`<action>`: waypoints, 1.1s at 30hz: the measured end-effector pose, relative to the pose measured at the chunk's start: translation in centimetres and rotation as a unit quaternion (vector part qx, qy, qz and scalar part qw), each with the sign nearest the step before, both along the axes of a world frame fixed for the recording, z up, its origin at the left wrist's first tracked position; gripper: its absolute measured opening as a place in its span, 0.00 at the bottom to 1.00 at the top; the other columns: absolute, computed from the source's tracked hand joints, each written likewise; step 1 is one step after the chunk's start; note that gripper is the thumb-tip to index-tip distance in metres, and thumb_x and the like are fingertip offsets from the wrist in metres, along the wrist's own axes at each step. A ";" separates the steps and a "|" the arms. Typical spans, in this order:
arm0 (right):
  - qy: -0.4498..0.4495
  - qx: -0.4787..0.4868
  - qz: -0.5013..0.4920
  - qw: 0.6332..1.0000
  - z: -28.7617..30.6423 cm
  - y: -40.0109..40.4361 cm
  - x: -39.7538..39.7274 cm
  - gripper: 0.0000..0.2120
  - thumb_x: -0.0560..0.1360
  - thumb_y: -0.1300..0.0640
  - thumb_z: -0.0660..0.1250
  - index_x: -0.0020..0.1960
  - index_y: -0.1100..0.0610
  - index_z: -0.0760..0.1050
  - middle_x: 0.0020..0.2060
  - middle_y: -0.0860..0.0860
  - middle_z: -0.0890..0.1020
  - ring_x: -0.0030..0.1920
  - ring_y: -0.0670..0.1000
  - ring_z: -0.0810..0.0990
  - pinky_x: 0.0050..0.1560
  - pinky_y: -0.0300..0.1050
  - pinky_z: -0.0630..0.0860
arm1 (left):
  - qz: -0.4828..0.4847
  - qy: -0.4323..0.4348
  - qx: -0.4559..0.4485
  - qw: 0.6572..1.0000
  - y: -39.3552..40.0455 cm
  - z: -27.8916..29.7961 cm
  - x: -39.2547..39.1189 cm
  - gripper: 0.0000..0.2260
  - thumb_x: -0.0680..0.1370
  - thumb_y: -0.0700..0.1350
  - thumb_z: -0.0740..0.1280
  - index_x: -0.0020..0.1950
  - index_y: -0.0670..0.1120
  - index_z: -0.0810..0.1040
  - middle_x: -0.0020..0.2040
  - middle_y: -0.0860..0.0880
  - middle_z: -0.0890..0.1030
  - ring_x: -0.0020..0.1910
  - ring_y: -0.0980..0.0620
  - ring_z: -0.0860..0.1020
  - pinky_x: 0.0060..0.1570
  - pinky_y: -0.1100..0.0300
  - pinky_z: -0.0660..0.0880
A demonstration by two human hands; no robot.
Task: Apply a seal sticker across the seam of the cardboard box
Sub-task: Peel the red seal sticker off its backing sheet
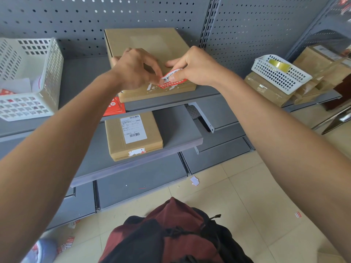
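Note:
A flat brown cardboard box [146,44] lies on the upper grey shelf [81,76]. At its near edge a red and white seal sticker [171,80] is curled, its lower end touching the box top by the front seam. My left hand [133,69] pinches the sticker's left end with thumb and forefinger. My right hand [193,67] holds its right part, thumb pressed on top. Torn white sticker scraps [152,87] cling to the box beside it.
A white plastic basket [28,78] holds sticker sheets at the left. Red sticker sheets [115,107] lie under my left forearm. A second labelled box [133,135] rests on the lower shelf. At the right, a basket with tape [281,73] sits on parcels.

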State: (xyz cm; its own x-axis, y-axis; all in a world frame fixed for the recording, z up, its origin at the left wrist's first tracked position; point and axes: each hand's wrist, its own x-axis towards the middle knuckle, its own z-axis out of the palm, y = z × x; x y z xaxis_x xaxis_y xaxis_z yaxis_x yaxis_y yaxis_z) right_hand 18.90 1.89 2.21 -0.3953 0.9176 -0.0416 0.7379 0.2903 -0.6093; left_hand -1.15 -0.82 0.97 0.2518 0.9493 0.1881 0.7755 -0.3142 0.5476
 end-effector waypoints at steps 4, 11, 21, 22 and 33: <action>0.004 -0.005 -0.001 1.000 -0.1 -0.1 0.0 0.13 0.71 0.59 0.75 0.53 0.50 0.86 0.65 0.43 0.80 0.64 0.38 0.77 0.70 0.38 0.68 | 0.007 -0.003 -0.004 1.000 0.2 -0.2 0.0 0.10 0.70 0.49 0.78 0.49 0.49 0.87 0.54 0.55 0.78 0.51 0.60 0.68 0.48 0.79 0.51; 0.003 -0.010 0.013 1.000 -0.1 -0.5 0.2 0.10 0.71 0.60 0.76 0.51 0.51 0.87 0.68 0.46 0.78 0.65 0.37 0.76 0.68 0.35 0.67 | -0.001 0.019 -0.017 1.000 0.3 0.0 0.1 0.11 0.68 0.52 0.79 0.48 0.51 0.87 0.55 0.56 0.76 0.52 0.60 0.67 0.50 0.79 0.50; 0.000 0.004 0.032 0.999 -1.6 -1.3 0.6 0.10 0.70 0.57 0.76 0.51 0.50 0.87 0.75 0.44 0.71 0.74 0.42 0.65 0.74 0.40 0.59 | 0.009 0.070 -0.015 0.997 0.2 -0.9 -0.2 0.08 0.65 0.58 0.79 0.40 0.62 0.84 0.67 0.60 0.72 0.67 0.50 0.63 0.58 0.54 0.53; -0.002 0.004 0.033 0.999 -1.8 -1.3 0.6 0.10 0.70 0.56 0.77 0.51 0.49 0.87 0.75 0.44 0.70 0.76 0.43 0.64 0.76 0.45 0.57 | 0.007 0.075 -0.013 0.997 0.1 -0.9 -0.2 0.08 0.65 0.58 0.80 0.40 0.62 0.83 0.68 0.60 0.72 0.67 0.50 0.63 0.58 0.54 0.53; -0.013 0.001 0.045 0.999 -1.9 -1.5 0.9 0.09 0.70 0.58 0.77 0.51 0.51 0.87 0.76 0.41 0.67 0.76 0.41 0.61 0.75 0.43 0.54 | -0.007 0.201 0.063 0.978 -0.4 -2.0 0.0 0.15 0.65 0.62 0.78 0.49 0.68 0.82 0.70 0.55 0.68 0.69 0.45 0.62 0.67 0.43 0.57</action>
State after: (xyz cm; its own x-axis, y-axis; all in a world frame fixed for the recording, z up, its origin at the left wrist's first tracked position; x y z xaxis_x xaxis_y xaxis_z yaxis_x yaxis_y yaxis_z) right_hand 19.77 0.39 0.35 -0.4753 0.8784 -0.0506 0.7239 0.3577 -0.5899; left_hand -1.17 -1.18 -0.99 0.3430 0.9207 0.1863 0.9150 -0.3723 0.1557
